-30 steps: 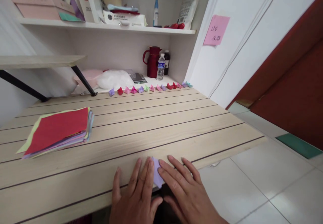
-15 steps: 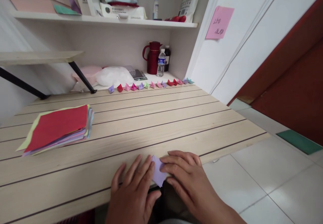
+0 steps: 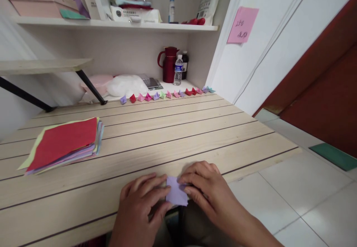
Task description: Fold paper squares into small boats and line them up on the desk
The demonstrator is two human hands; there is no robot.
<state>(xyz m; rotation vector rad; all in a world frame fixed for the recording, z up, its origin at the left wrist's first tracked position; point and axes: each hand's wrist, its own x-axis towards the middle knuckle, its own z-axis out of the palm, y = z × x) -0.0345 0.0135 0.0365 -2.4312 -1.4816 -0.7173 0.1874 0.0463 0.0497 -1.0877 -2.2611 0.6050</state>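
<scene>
A small folded lilac paper (image 3: 176,194) lies at the near edge of the wooden table (image 3: 156,139). My left hand (image 3: 139,206) has its curled fingers pinching the paper's left side. From the right, my right hand (image 3: 205,189) grips the paper's upper right corner with bent fingers. Both hands touch the paper and partly cover it.
A stack of coloured paper sheets (image 3: 64,143), red on top, lies at the left. A row of several small folded paper pieces (image 3: 166,94) lines the far edge. Behind stand a red jug (image 3: 169,64), a water bottle (image 3: 177,72) and a shelf (image 3: 117,24). Tiled floor (image 3: 292,195) is at the right.
My fingers went from lying flat on the paper to curling and pinching it. More of the lilac paper now shows between my hands.
</scene>
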